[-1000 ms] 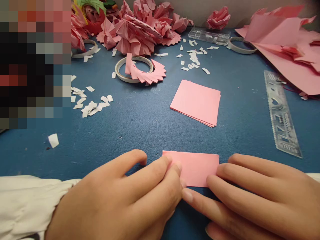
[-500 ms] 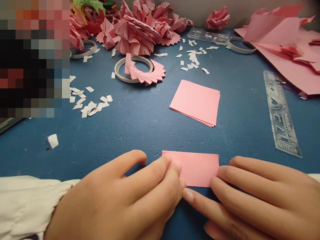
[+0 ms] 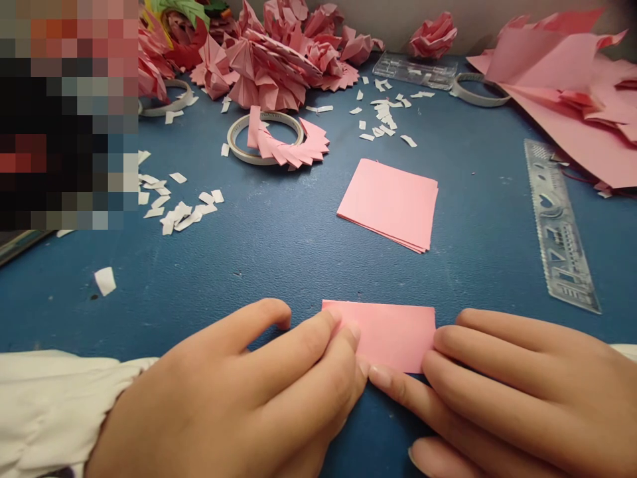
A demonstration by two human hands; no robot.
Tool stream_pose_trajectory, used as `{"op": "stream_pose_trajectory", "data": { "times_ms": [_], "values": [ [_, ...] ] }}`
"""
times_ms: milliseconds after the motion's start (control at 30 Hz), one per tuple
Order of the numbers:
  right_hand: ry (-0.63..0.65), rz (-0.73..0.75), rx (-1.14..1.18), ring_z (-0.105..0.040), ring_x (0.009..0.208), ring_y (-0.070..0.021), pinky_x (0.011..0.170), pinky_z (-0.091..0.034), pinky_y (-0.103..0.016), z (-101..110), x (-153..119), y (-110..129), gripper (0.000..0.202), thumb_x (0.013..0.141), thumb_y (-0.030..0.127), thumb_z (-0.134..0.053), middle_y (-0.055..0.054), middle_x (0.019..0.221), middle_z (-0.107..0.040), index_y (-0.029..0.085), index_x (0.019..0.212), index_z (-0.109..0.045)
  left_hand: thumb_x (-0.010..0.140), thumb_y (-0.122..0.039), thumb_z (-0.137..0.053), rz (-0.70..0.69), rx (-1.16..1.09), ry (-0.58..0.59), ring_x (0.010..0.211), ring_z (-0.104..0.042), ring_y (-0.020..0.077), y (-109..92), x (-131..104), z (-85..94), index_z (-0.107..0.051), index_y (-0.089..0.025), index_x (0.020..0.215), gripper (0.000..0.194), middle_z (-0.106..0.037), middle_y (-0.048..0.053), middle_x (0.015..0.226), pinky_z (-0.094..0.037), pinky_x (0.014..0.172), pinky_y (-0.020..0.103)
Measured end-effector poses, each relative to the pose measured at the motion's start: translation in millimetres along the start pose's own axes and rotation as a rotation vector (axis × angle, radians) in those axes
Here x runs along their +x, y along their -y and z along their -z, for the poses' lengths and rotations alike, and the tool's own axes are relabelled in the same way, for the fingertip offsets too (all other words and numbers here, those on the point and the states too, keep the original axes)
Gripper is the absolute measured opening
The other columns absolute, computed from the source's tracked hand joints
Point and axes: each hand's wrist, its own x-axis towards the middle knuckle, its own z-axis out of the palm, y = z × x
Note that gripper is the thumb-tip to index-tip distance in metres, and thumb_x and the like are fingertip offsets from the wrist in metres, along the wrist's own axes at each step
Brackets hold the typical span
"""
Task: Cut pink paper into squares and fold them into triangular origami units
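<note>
A pink sheet of paper (image 3: 398,335), folded into a rectangle, lies flat on the blue table in front of me. My left hand (image 3: 243,392) pins down its left part, fingertips bunched together while the index finger is bent away from the others. To the right, my right hand (image 3: 512,392) has its fingers stretched out. Its index fingertip rests at the lower folded edge close to my left fingers, and the other fingertips touch the right end of the paper. Beyond the sheet is a small stack of pink paper squares (image 3: 391,202).
A ring of folded pink pieces (image 3: 293,151) leans on a tape roll (image 3: 239,149). White paper scraps (image 3: 182,216) are scattered about. A clear stencil ruler (image 3: 560,232) lies on the right. Pink paper flowers (image 3: 269,60) crowd the back; large pink sheets (image 3: 562,86) lie at back right.
My right index finger has slid slightly up along the lower edge of the folded paper. My left hand and the paper have hardly moved.
</note>
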Motion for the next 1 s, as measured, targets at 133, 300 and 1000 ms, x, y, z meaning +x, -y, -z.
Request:
{"op": "stream_pose_trajectory", "data": {
  "times_ms": [133, 300, 1000],
  "values": [
    [-0.006, 0.031, 0.003, -0.057, 0.064, -0.0149, 0.065, -0.048, -0.039, -0.2, 1.2, -1.5, 0.025, 0.114, 0.025, -0.041, 0.004, 0.072, -0.061, 0.014, 0.118, -0.063, 0.113, -0.010, -0.039, 0.015, 0.007, 0.007, 0.112, -0.068, 0.0140, 2.4, 2.3, -0.6, -0.071, -0.018, 0.114, 0.033, -0.079, -0.001, 0.118, -0.045, 0.102, 0.034],
    [-0.012, 0.028, -0.007, -0.057, 0.065, -0.0148, 0.065, -0.048, -0.039, -2.0, 1.7, -0.1, 0.026, 0.115, 0.025, -0.040, 0.005, 0.072, -0.060, 0.013, 0.118, -0.063, 0.113, -0.009, -0.039, 0.037, 0.002, 0.007, 0.111, -0.068, 0.0133, 1.2, 0.6, 0.5, -0.070, -0.018, 0.114, 0.033, -0.080, 0.000, 0.117, -0.046, 0.100, 0.034],
    [-0.022, 0.022, -0.014, -0.054, 0.065, -0.0158, 0.065, -0.045, -0.040, -3.0, 1.2, 1.9, 0.026, 0.114, 0.023, -0.040, 0.005, 0.071, -0.058, 0.012, 0.119, -0.063, 0.111, -0.006, -0.037, 0.034, -0.055, 0.022, 0.097, -0.070, 0.0143, 2.4, 10.3, 3.1, -0.070, -0.019, 0.097, 0.038, -0.079, -0.002, 0.106, -0.046, 0.088, 0.037]
  ]
}}
